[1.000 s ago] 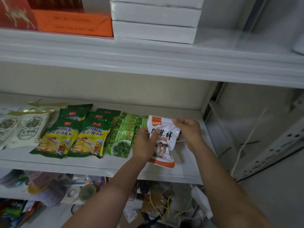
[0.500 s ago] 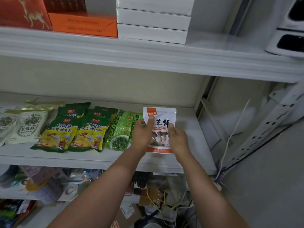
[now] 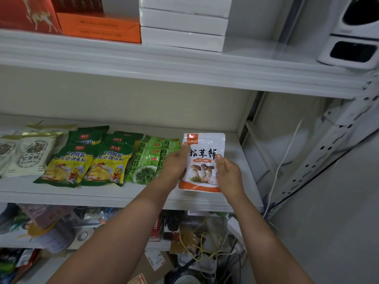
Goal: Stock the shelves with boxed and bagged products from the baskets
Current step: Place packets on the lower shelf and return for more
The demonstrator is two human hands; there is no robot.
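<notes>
both hands hold one white plastic pouch with an orange bottom band and a mushroom picture (image 3: 202, 162) over the right part of the white middle shelf (image 3: 235, 152). the left hand (image 3: 174, 163) pinches its left edge with the thumb on the front, and the right hand (image 3: 227, 173) pinches its right edge. just left of it lie light green seaweed packets (image 3: 145, 160), then green and yellow seasoning bags with a duck picture (image 3: 88, 160).
</notes>
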